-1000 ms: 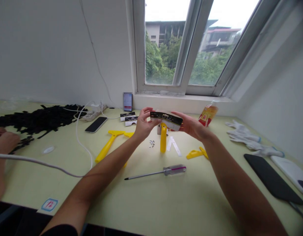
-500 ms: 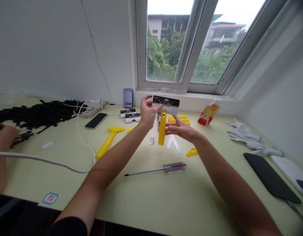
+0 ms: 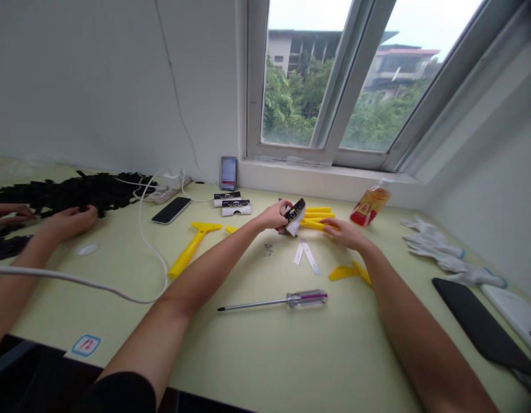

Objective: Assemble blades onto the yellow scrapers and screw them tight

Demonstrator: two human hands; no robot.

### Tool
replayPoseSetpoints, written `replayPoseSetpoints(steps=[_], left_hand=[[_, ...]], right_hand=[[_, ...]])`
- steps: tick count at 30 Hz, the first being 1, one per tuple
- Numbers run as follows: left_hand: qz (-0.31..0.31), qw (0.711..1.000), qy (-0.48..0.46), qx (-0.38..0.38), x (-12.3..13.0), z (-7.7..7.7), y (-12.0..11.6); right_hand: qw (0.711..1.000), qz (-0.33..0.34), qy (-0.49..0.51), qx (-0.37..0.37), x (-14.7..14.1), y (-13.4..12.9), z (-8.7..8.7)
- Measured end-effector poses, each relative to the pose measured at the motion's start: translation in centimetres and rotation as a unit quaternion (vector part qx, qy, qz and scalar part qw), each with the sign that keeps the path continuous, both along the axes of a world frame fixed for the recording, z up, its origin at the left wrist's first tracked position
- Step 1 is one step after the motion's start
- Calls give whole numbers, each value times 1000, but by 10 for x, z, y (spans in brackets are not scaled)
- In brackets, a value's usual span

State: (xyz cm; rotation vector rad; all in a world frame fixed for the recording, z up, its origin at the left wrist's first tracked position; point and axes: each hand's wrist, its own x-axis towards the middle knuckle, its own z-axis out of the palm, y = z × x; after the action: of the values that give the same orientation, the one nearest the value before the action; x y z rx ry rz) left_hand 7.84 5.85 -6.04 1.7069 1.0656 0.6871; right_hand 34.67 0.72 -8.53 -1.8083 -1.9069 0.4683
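1. Black-and-white card [image 3: 294, 217] was gripped in the person's closed left hand [image 3: 272, 217], at centre frame on the pale green desk [image 3: 265, 355].
2. Open right hand [image 3: 347, 233] rested against yellow strips [image 3: 317, 218], just beside the card.
3. Screwdriver [image 3: 286, 300] lay below both hands.
4. Co-worker's hands [image 3: 67, 223] reached a black heap [image 3: 80, 194] at upper left.

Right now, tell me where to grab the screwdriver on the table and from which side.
Grip the screwdriver by its clear handle with the purple stripe, coming from the near side. It lies flat on the table with its thin shaft pointing left and nothing touching it. The thick handle offers the fuller hold, and the right hand looks closest.
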Motion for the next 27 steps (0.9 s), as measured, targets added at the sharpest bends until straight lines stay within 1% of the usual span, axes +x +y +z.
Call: replayPoseSetpoints(steps=[1, 3, 6, 7, 10, 12, 14, 18, 21, 24, 27], left_hand=[[-23, 999, 30, 11, -1, -4, -1], [-61, 990, 110, 60, -2, -9, -1], [-97, 961, 221, 134, -1, -16, 2], [-100, 955, 237, 146, 1, -18, 4], [-88, 949, 251, 167, 7, -23, 9], [-72, 947, 256, 182, 13, -27, 12], [-54, 946, 256, 190, 19, -30, 13], [-31, 948, 252, 194, 28, -34, 10], [-29, 948, 254, 191, 28, -33, 6], [-40, 948, 253, 190, 24, -26, 2], [-34, 949, 242, 201, 20, -8, -11]], right_hand=[[1000, -6, -14, 2, 0, 1, -4], [999, -25, -40, 10, -3, 4, -12], [993, -77, -79, 42, -13, 7, -23], [989, -100, -90, 56, -16, 8, -25], [976, -167, -110, 82, -26, 9, -31], [974, -182, -112, 78, -29, 9, -32], [980, -157, -108, 63, -30, 10, -31], [991, -81, -97, 36, -31, 8, -28], [994, -61, -94, 18, -31, 7, -24], [994, -54, -91, 0, -31, 7, -19], [995, -47, -87, -9, -31, 7, -15]])
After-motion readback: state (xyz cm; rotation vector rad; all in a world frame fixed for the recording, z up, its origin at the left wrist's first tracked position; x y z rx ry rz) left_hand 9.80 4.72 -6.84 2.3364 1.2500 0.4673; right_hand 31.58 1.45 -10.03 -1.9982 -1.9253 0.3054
